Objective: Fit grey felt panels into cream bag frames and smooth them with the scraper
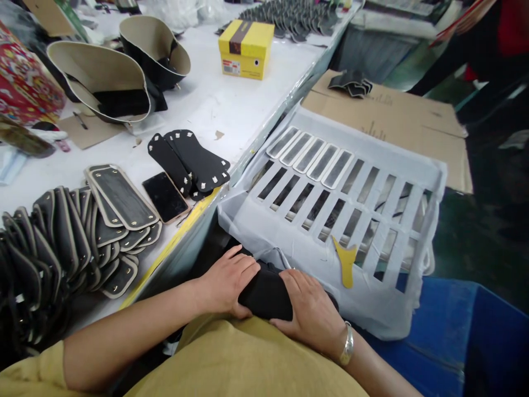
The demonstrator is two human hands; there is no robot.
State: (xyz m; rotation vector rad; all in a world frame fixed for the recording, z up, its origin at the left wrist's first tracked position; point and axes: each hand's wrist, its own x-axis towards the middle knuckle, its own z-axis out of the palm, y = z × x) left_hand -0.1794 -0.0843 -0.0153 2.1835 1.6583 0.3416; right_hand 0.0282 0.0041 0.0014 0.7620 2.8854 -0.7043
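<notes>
My left hand (229, 280) and my right hand (309, 306) grip a smooth black piece (265, 295) close against my body, one at each end, fingers over its top edge and thumbs on the near side. Its exact kind I cannot make out, and its far side is hidden. A bracelet (347, 344) circles my right wrist. Just beyond my hands lies a slotted grey tray (268, 229), with a yellow forked piece (346, 262) on its near edge and several grey oblong panels with pale borders (336, 168) along its far left side.
On the white table (248, 105) at left lie many grey panels with pale edging (61, 231), a phone (165, 197), black shaped pieces (196, 157), open tan-lined bags (103, 77) and a yellow box (246, 49). Cardboard (397, 121) lies behind the tray. A person (479, 60) stands far right.
</notes>
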